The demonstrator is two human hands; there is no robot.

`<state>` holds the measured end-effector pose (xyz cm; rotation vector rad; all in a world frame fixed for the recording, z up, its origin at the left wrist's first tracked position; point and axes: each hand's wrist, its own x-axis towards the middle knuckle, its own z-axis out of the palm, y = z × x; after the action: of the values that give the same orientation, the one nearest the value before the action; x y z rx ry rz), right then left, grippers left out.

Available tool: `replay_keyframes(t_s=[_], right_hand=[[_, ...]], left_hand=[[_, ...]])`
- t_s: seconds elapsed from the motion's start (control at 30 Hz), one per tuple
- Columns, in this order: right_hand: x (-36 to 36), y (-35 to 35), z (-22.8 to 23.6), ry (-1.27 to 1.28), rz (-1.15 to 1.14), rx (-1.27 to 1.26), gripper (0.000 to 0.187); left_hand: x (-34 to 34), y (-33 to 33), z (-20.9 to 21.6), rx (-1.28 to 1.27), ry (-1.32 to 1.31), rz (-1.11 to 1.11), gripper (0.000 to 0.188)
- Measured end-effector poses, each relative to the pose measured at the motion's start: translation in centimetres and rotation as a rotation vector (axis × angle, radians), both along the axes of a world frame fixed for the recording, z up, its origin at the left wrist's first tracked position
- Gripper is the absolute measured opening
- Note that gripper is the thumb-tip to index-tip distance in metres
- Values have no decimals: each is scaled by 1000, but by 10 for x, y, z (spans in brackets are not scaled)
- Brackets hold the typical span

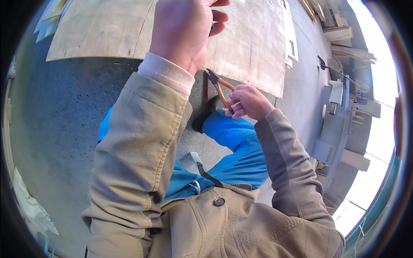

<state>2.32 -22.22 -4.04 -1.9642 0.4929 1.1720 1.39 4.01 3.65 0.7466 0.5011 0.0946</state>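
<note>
My left hand is raised close to the camera at the top, its fingers curled closed. A small green bit shows by its fingers; most of what it holds is hidden. In my right hand is a pair of pliers with orange-brown handles spread apart and a dark head. The pliers' head points up and left, near my left wrist. Beyond both hands lies a large pale plywood sheet.
A thin red strip shows beside my dark shoe. Grey concrete floor surrounds the sheet. Wood offcuts and boards are piled along the right, with a long-handled tool among them. A whitish plastic bag lies at lower left.
</note>
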Motion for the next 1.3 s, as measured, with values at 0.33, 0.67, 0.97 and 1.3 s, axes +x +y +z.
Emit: replay_keyframes(t_s=[0.33, 0.67, 0.97, 1.3], right_hand=[[32, 12, 15, -61, 151, -181, 30], [41, 35, 33, -323, 437, -270, 42], [34, 33, 16, -428, 458, -264, 31], [24, 39, 12, -582, 743, -347, 33]], left_hand=[[-12, 14, 3, 39, -76, 13, 22], [-19, 20, 6, -11, -127, 37, 23], [-11, 22, 6, 84, -63, -6, 23], [-6, 13, 8, -83, -21, 83, 15]])
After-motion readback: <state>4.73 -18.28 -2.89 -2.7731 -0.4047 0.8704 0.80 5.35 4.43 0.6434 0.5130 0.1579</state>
